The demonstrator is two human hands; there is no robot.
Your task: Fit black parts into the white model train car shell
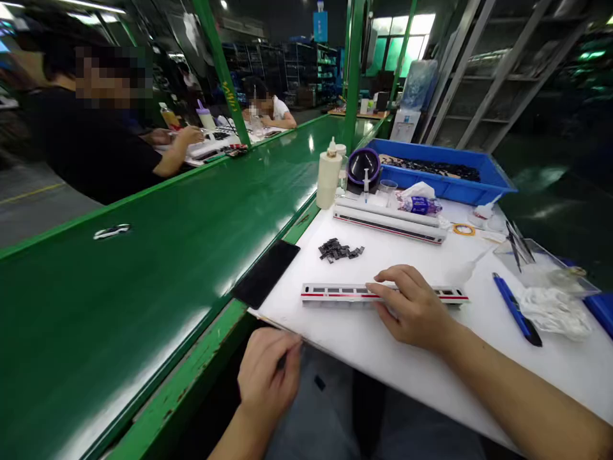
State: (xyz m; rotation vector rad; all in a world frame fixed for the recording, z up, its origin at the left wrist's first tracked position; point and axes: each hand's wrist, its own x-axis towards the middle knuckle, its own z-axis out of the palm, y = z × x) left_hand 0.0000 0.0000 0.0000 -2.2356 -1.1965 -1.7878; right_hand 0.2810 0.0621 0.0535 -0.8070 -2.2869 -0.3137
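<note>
A white model train carriage [340,294] with a red stripe and a row of windows lies lengthwise on the white tabletop. My right hand [414,310] is closed over its right half, thumb on the near side and fingers across the top. Beside the table's front edge, my left hand [271,367] is curled with thumb and fingers drawn together; whatever may be between them is hidden. Behind the carriage lies a small pile of black plastic pieces [338,250]. One small dark piece [319,383] rests on my lap.
More white carriages [390,220] lie farther back, near a cream squeeze bottle [329,176] and a blue bin [445,185] of parts. A blue utility knife [517,310] and crumpled tissue [555,310] are at right. A black phone-like slab [267,275] borders the green conveyor [158,287]. Co-workers sit across it.
</note>
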